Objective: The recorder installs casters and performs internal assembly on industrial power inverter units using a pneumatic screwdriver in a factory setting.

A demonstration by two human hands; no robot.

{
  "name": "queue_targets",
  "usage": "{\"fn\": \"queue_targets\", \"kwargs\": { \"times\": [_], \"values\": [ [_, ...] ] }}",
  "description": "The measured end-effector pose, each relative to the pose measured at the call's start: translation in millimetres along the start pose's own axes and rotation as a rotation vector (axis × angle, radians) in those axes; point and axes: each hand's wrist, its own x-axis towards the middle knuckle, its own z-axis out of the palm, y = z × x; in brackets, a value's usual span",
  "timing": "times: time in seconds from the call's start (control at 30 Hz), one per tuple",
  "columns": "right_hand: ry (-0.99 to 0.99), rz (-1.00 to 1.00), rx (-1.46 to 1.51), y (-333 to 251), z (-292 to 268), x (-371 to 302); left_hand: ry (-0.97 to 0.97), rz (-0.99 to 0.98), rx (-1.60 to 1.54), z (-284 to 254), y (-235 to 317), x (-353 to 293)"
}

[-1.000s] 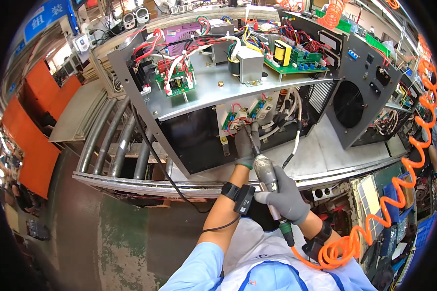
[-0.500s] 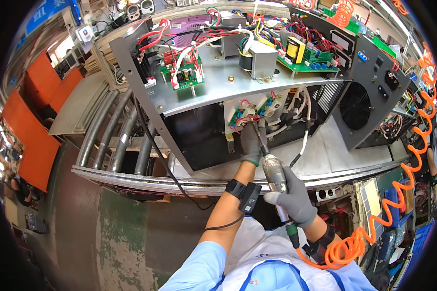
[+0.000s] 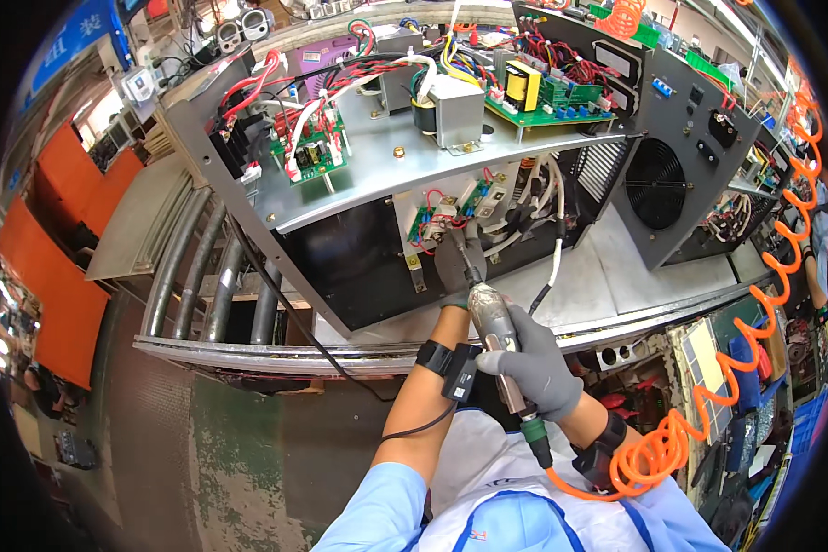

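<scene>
My right hand (image 3: 545,370), in a grey glove, is wrapped round the body of a pneumatic screwdriver (image 3: 493,317). Its long bit slants up and away into the lower bay of a metal equipment chassis (image 3: 386,189). My left hand (image 3: 449,269), also gloved, reaches into that bay beside the bit. Its fingertips are by the small green circuit boards and red wires (image 3: 436,221), partly hidden by the tool, so their grip is unclear. A coiled orange air hose (image 3: 653,465) runs from the screwdriver's green rear fitting. Where the bit tip touches is too small to see.
Wired boards and a transformer (image 3: 455,110) cover the chassis's upper shelf. To the right stands a dark panel with a round fan (image 3: 654,184). Metal rollers (image 3: 225,285) lie left of the chassis. A black cable (image 3: 290,322) hangs over the bench edge.
The chassis, my hands and the screwdriver have all shifted somewhat left in the picture. My right hand still grips the tool, and the bit stays in the lower bay near my left hand.
</scene>
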Motion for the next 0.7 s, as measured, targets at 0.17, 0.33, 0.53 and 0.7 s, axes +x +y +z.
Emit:
{"fn": "queue_targets", "kwargs": {
  "times": [0.17, 0.33, 0.53, 0.7],
  "values": [
    [-0.038, 0.045, 0.095, -2, -3, 0, -0.003, 0.012, 0.015, 3, -4, -1],
    [-0.005, 0.013, 0.071, 2, -9, 0, -0.068, -0.068, -0.211, -2, -8, -3],
    [-0.078, -0.003, 0.089, 3, -18, -3, -0.192, -0.601, -1.08, -31, -8, -35],
    [-0.193, 0.021, 0.154, 8, -24, -26, -0.206, -0.953, -1.373, -50, -8, -53]
  ]
}}
